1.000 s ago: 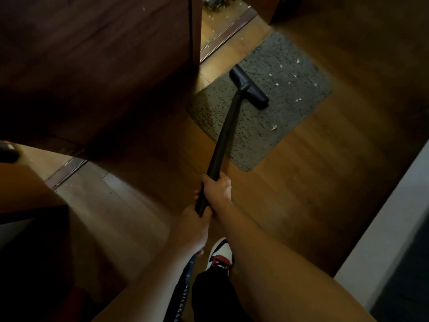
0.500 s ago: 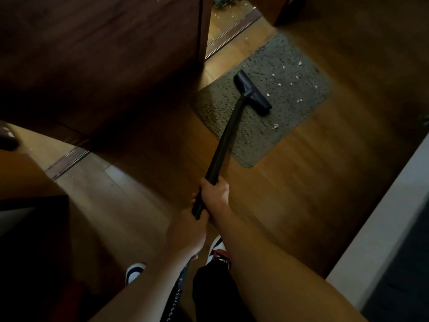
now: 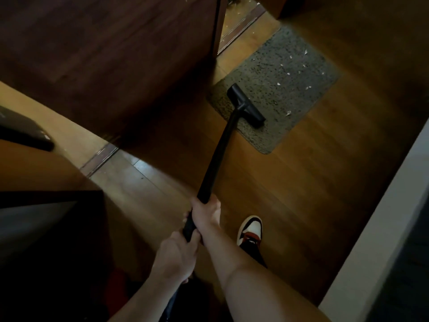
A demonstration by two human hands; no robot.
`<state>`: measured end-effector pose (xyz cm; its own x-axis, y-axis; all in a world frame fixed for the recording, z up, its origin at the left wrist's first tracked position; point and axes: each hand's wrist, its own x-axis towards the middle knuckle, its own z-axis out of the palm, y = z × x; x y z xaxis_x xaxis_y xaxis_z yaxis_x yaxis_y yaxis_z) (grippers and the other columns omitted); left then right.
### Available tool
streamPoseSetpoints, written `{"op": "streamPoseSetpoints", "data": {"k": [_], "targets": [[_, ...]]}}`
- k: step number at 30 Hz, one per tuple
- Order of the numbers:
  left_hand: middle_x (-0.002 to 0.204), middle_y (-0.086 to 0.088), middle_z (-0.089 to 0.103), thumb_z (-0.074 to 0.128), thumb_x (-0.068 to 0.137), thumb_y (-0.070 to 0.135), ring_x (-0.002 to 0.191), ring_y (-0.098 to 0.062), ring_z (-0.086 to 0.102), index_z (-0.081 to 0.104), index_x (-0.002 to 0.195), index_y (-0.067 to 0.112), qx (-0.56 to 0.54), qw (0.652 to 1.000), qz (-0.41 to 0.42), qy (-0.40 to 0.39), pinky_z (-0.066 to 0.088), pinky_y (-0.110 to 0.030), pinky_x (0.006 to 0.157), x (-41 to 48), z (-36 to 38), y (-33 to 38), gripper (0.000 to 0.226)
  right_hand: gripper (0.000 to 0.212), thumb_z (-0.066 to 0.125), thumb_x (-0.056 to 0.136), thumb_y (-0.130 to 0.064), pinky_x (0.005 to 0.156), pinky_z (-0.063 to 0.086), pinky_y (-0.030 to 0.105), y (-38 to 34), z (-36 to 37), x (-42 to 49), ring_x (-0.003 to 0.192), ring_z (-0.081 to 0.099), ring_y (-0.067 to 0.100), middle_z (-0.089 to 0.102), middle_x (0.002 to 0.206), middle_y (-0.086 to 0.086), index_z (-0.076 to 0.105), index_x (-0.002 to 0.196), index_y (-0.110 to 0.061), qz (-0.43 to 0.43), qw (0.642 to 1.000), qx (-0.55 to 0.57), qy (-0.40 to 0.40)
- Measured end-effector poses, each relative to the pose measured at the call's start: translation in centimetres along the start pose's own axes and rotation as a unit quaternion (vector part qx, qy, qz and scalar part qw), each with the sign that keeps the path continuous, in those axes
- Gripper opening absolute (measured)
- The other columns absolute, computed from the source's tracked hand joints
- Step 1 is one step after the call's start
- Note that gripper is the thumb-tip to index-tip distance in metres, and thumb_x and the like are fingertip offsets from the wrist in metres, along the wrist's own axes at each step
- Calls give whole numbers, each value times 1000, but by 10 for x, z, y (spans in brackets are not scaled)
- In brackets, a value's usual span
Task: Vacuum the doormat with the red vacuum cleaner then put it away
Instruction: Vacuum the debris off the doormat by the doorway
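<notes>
We are gripping the vacuum wand point(image 3: 218, 159) with left hand point(image 3: 176, 254) and right hand point(image 3: 206, 212), its nozzle point(image 3: 246, 105) sitting on the near-left part of the doormat point(image 3: 290, 73). Pale scraps point(image 3: 289, 113) are lying farther right; short strokes risk missing them.

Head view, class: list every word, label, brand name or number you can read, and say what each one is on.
No text can be read in this picture. The vacuum wand, nozzle, doormat and shoe show no legible marks, and the picture is dim and slightly blurred.
</notes>
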<state>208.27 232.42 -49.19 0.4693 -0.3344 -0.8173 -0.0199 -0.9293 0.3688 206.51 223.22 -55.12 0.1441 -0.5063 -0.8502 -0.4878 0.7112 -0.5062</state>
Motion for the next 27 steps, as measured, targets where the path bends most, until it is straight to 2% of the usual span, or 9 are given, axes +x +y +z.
{"op": "streamPoseSetpoints", "data": {"k": [3, 5, 9, 13, 16, 19, 22, 24, 27], "targets": [[70, -3, 58, 37, 101, 48, 43, -14, 57, 56, 108, 5, 2, 999, -26, -24, 46, -28, 41, -3, -8, -6, 47, 23, 58, 99, -11, 44, 52, 25, 3, 6, -8, 43, 61, 10, 64, 79, 10, 48, 120, -14, -5, 1000, -5, 6], [71, -1, 56, 36, 103, 44, 41, -10, 56, 56, 111, 6, 37, 999, 3, -27, 45, -23, 39, -4, -9, -3, 44, 24, 58, 99, -11, 44, 51, 25, 0, 5, -8, 43, 61, 12, 65, 78, 11, 48, 120, -15, -2, 1000, -2, 11], [75, -6, 62, 42, 101, 44, 70, -30, 67, 59, 110, 4, 4, 1000, 21, -2, 54, -36, 60, 2, -1, 12, 44, 24, 57, 99, -11, 43, 52, 25, -10, -8, 2, 43, 60, 11, 64, 72, 9, 48, 121, -14, -1, 1000, 14, 8], [92, -10, 68, 46, 99, 46, 92, -33, 68, 59, 103, 14, -5, 1000, 13, -14, 56, -44, 81, 14, 14, 34, 35, 20, 57, 98, -12, 48, 54, 30, -16, -30, 22, 48, 62, 16, 64, 78, 14, 49, 116, -15, -4, 999, 30, 20], [94, -8, 62, 45, 100, 45, 101, -34, 65, 52, 101, 18, 4, 1000, 7, -29, 52, -41, 86, 21, 28, 56, 28, 21, 61, 96, -13, 45, 51, 27, -24, -52, 36, 45, 61, 12, 64, 78, 13, 50, 114, -10, -10, 999, 30, 37], [100, -9, 68, 44, 101, 40, 103, -32, 64, 48, 89, 24, 10, 999, 26, -42, 51, -40, 86, 27, 46, 84, 20, 20, 61, 96, -14, 43, 50, 24, -37, -84, 49, 45, 61, 10, 64, 76, 10, 50, 112, -12, -11, 999, 32, 32], [83, 6, 61, 44, 103, 35, 93, -23, 64, 49, 86, 30, 9, 998, 49, -49, 44, -26, 72, 26, 64, 116, 19, 24, 62, 96, -17, 47, 55, 29, -50, -115, 63, 49, 64, 13, 65, 81, 10, 51, 116, -12, -12, 999, 24, 33], [78, 2, 66, 40, 103, 40, 73, -17, 67, 57, 95, 24, -5, 997, 57, -51, 49, -27, 61, 28, 80, 135, 24, 23, 61, 96, -16, 46, 54, 28, -58, -135, 72, 47, 63, 13, 64, 79, 10, 51, 117, -12, -10, 999, 30, 33], [61, 1, 59, 39, 104, 40, 46, -11, 54, 54, 86, 28, -16, 997, 62, -52, 44, -26, 46, 35, 102, 159, 26, 24, 61, 97, -15, 44, 51, 27, -72, -161, 88, 44, 61, 12, 63, 76, 11, 50, 118, -11, -5, 999, 37, 34]]}}
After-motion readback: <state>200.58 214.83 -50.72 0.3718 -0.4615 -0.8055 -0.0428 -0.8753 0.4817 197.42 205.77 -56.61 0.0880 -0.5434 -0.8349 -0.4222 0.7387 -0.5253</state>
